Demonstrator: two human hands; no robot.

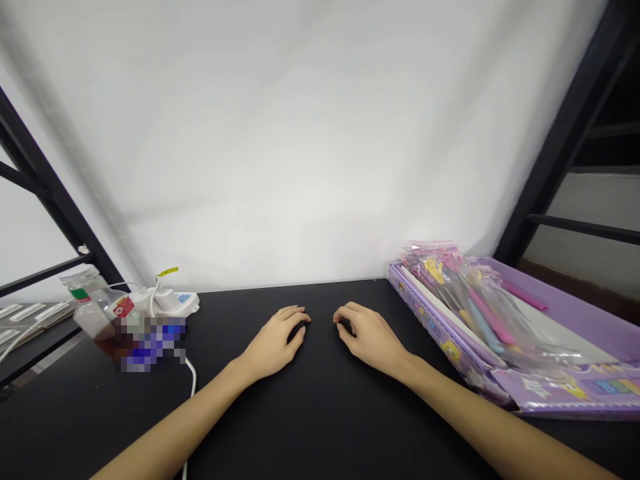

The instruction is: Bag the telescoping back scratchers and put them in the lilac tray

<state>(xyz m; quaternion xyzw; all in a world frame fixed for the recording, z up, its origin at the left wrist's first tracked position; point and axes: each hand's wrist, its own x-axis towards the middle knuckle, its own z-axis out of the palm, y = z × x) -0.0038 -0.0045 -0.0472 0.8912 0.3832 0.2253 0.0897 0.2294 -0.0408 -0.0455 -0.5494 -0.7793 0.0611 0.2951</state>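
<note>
Head view: our left hand (277, 342) and right hand (371, 339) lie apart on the black tabletop (320, 413), both empty, loosely curled; the purple tray (565, 300) of bagged pens (480, 313) sits untouched to our right.

- a clear plastic bottle (93, 310) with a red label, partly pixelated
- a white power strip (167, 303) with a yellow tag
- a white cable (192, 380)
- black metal shelf frames (565, 140)
- a white wall (310, 147)

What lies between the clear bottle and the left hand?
Between the clear bottle and the left hand, the head view shows a pixelated patch; what it hides cannot be told.
</note>
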